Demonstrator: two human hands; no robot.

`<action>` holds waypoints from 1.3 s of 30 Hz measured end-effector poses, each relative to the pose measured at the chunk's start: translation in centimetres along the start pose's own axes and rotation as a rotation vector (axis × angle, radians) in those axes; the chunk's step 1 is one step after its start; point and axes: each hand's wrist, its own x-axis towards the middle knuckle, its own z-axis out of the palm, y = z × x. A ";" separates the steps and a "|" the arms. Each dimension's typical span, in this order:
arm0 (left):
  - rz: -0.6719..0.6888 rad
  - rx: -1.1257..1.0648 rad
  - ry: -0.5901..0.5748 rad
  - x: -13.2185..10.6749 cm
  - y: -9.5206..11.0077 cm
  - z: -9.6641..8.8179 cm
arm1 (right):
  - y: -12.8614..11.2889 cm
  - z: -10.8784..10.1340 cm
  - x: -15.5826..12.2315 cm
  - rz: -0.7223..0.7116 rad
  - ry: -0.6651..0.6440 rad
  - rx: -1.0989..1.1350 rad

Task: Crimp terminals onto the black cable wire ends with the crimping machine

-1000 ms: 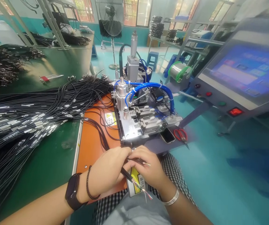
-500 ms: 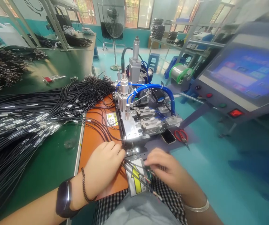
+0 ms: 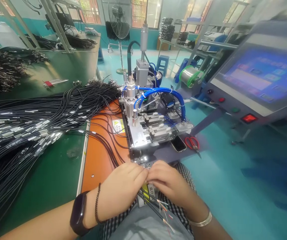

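Observation:
My left hand (image 3: 120,190) and my right hand (image 3: 167,185) meet at the fingertips in front of the machine's steel base. Between them runs a black cable (image 3: 150,199), and its grip point is hidden by my fingers. Its stripped end (image 3: 167,220) sticks out below my right hand, showing thin coloured wires over my lap. A yellow warning label (image 3: 145,193) lies mostly hidden under my hands. Behind them stands a pneumatic crimping machine (image 3: 148,123) with blue air hoses, on an orange mat (image 3: 100,160).
A large bundle of black cables with metal ends (image 3: 33,123) spreads over the green bench (image 3: 51,170), left of the mat. Red scissors (image 3: 192,143) and a phone (image 3: 178,144) lie right of the machine. A control screen (image 3: 260,75) stands at the right.
My right hand has moved left and my left hand slightly right, so their fingertips now meet. The stripped cable end now hangs lower, towards my lap.

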 end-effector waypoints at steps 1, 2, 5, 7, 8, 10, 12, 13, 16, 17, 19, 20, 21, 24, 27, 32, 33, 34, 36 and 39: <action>-0.031 -0.017 0.004 0.0 -0.2 0.1 | 0.1 0.4 0.3 -0.009 0.064 0.020; -0.073 -0.033 0.010 0.0 -0.5 0.1 | 0.3 0.7 0.5 -0.008 0.135 0.033; -0.188 -0.073 0.038 0.0 -1.2 -0.3 | 0.6 1.7 1.0 0.030 0.342 0.049; -0.236 -0.085 0.024 0.1 -1.4 -0.7 | 0.7 2.2 1.1 0.069 0.419 0.050; -0.249 -0.094 0.011 0.1 -1.5 -0.8 | 0.8 2.3 1.1 0.092 0.440 0.049; -0.280 -0.119 0.009 0.1 -1.5 -0.8 | 0.8 2.5 1.1 0.143 0.487 0.049; -0.308 -0.127 0.051 0.1 -1.5 -0.6 | 0.7 2.6 1.1 0.182 0.529 0.049; -0.316 -0.126 0.082 0.1 -1.5 -0.4 | 0.7 2.7 1.0 0.188 0.542 0.049; -0.320 -0.123 0.167 0.2 -1.5 0.0 | 0.4 2.8 1.0 0.199 0.556 0.050; -0.320 -0.127 0.188 0.2 -1.6 0.0 | 0.3 2.9 1.0 0.202 0.564 0.052; -0.321 -0.140 0.224 0.2 -1.6 -0.1 | 0.1 3.1 1.0 0.209 0.591 0.067; -0.320 -0.147 0.241 0.2 -1.6 -0.1 | 0.1 3.3 1.0 0.214 0.609 0.081; -0.316 -0.154 0.257 0.2 -1.5 -0.2 | 0.1 3.5 1.0 0.223 0.627 0.098; -0.295 -0.156 0.290 0.1 -1.4 -0.4 | 0.0 3.8 1.1 0.256 0.647 0.137; -0.292 -0.142 0.290 0.0 -1.4 -0.3 | -0.2 3.7 1.3 0.245 0.618 0.114; -0.287 -0.117 0.294 -0.1 -1.3 -0.2 | -0.9 3.4 1.6 0.242 0.549 0.038; -0.286 -0.110 0.287 -0.1 -1.3 -0.2 | -0.9 3.4 1.6 0.252 0.535 0.041; -0.285 -0.103 0.278 -0.1 -1.3 -0.1 | -0.9 3.4 1.6 0.261 0.520 0.052; -0.286 -0.093 0.254 -0.1 -1.2 0.0 | -0.8 3.5 1.7 0.271 0.495 0.097; -0.285 -0.094 0.211 -0.1 -1.1 0.1 | -0.5 3.7 1.8 0.267 0.494 0.170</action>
